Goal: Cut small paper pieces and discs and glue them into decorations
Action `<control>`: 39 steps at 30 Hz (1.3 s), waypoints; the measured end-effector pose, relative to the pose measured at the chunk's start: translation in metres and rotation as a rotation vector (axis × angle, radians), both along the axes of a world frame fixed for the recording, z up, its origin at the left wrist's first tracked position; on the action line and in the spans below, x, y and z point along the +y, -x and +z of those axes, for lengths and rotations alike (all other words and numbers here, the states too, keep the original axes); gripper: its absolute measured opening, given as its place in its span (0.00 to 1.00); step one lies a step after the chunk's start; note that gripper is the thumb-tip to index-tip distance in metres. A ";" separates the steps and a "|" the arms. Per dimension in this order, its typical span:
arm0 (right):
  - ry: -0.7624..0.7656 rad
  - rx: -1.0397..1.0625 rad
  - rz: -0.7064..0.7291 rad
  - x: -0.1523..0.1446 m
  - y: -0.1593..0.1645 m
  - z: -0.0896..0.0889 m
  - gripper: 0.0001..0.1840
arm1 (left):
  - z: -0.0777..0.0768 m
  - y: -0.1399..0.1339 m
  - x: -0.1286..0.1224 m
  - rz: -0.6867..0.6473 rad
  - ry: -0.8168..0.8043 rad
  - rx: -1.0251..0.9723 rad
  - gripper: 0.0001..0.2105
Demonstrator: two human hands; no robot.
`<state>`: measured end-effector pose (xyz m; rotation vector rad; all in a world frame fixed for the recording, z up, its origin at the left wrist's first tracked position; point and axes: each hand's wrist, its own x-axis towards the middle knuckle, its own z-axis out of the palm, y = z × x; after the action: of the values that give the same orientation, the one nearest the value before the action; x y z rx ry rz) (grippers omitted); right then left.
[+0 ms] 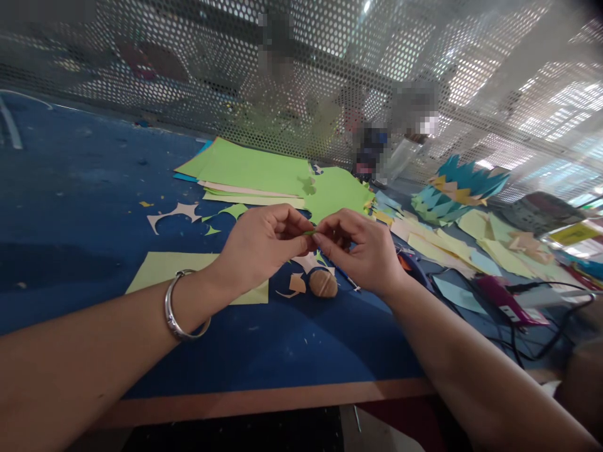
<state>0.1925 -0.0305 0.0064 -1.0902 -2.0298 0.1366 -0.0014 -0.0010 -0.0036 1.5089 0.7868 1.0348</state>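
My left hand (264,242) and my right hand (360,248) meet above the middle of the blue table. Between their fingertips is a small green paper piece (308,233), pinched from both sides; its shape is mostly hidden by the fingers. Just below the hands lies a round brown stone (323,284) with a pale stripe. Beside the stone sits an orange paper scrap (297,283). A pale yellow-green sheet (160,270) lies partly under my left wrist, which wears a silver bangle (172,314).
Behind the hands are stacked green sheets (254,166) and cut scraps (176,215). A teal-and-yellow paper crown (459,188) stands at the right, near loose paper pieces (438,245). A magenta device (511,301) with black cables lies at the right. A perforated metal screen (198,69) closes the back.
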 end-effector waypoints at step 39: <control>0.381 0.248 0.122 0.000 -0.007 0.010 0.10 | 0.010 0.005 -0.001 -0.263 0.042 0.096 0.14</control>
<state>0.1992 -0.0307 0.0168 -1.1121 -1.8865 0.7106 -0.0067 -0.0021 0.0064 1.5863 0.6515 0.7511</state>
